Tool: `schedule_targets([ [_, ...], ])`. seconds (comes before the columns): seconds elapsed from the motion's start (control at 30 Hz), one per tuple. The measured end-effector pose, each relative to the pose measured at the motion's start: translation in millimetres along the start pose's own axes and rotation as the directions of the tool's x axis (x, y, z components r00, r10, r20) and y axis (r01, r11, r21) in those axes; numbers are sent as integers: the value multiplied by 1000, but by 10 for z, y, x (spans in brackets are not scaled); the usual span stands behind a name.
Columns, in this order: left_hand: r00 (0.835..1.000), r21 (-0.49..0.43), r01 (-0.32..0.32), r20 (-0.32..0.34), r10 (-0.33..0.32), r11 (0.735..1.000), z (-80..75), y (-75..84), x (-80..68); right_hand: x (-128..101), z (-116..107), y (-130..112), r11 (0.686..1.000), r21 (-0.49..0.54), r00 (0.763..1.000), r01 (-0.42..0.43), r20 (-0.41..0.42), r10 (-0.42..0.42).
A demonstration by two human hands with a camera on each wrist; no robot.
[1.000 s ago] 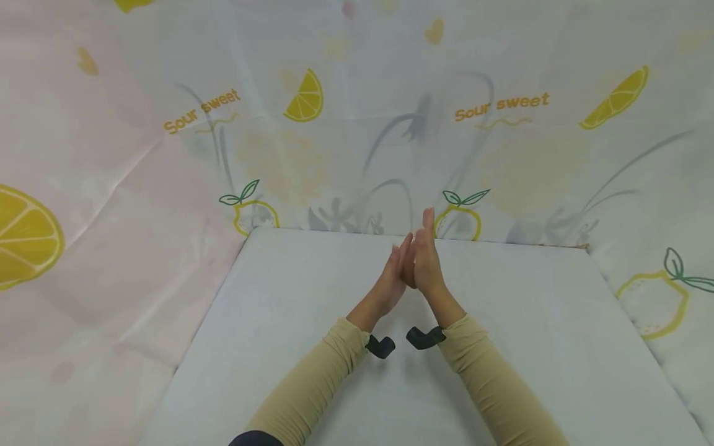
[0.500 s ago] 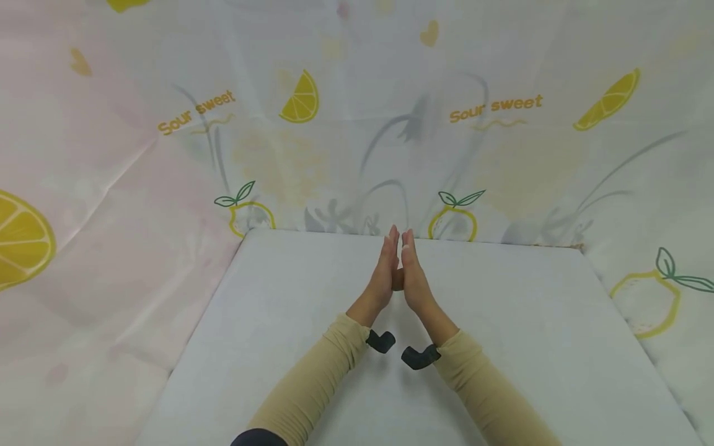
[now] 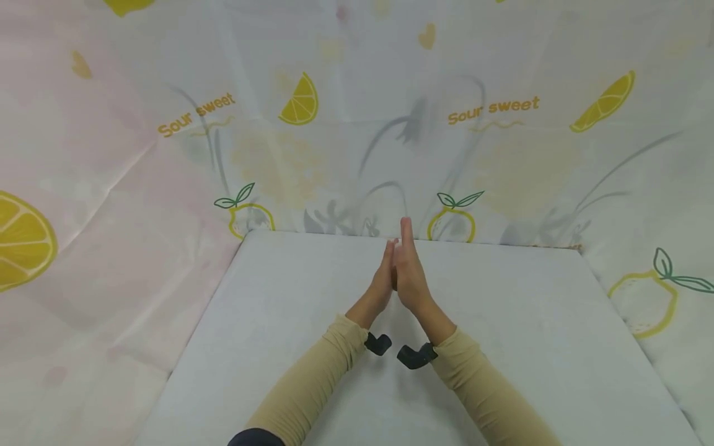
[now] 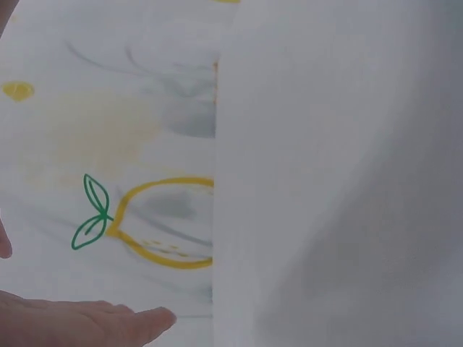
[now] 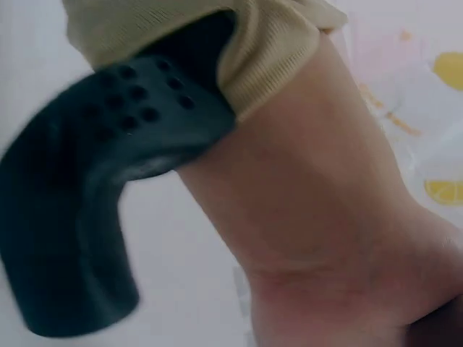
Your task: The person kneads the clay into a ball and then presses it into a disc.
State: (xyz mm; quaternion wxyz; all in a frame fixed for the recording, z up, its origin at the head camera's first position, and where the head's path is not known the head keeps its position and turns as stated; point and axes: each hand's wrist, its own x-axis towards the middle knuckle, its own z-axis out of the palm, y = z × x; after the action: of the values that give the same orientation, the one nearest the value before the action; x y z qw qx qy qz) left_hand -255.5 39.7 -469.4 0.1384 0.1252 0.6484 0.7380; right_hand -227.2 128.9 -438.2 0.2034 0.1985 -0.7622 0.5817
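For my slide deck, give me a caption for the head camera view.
Left hand and right hand pressed palm to palm above a white table.

My left hand [image 3: 381,282] and right hand [image 3: 409,272] stand pressed palm to palm above the far middle of the flat white tabletop [image 3: 530,347], left of one another as named. Behind the table's far edge hangs the lemon-printed pale cloth backdrop [image 3: 346,124], which also runs along the table's left and right sides.

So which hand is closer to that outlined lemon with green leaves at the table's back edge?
Right. The right hand lies just left of the outlined lemon; the left hand, pressed against it, is farther left.
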Motion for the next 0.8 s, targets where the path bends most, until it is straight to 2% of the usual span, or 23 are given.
schedule_targets([
  [0.1, 997, -17, -9, 79, 10, 1000, 12, 2, -31, 72, -26, -30, 1000, -21, 1000, 16, -18, -16],
  [0.17, 987, -30, -23, 158, 27, 999, 17, 2, -45, 123, -53, -28, 999, -43, 999, 10, -34, -11],
  [0.3, 953, -96, -48, 294, 75, 994, 8, 18, -69, 206, -118, 37, 998, -56, 998, -35, -53, 32],
  [0.43, 923, -175, -88, 356, 146, 981, 11, 55, -73, 212, -200, 149, 993, -53, 993, -103, -57, 100],
  [0.53, 926, -216, -104, 335, 174, 971, 9, 86, -70, 178, -227, 214, 988, -47, 989, -148, -29, 147],
  [0.67, 954, -240, -113, 244, 173, 964, -1, 110, -51, 128, -192, 239, 975, -43, 974, -218, 48, 220],
  [0.8, 980, -193, -120, 136, 148, 974, -21, 118, -32, 55, -98, 166, 964, -67, 959, -256, 106, 262],
])
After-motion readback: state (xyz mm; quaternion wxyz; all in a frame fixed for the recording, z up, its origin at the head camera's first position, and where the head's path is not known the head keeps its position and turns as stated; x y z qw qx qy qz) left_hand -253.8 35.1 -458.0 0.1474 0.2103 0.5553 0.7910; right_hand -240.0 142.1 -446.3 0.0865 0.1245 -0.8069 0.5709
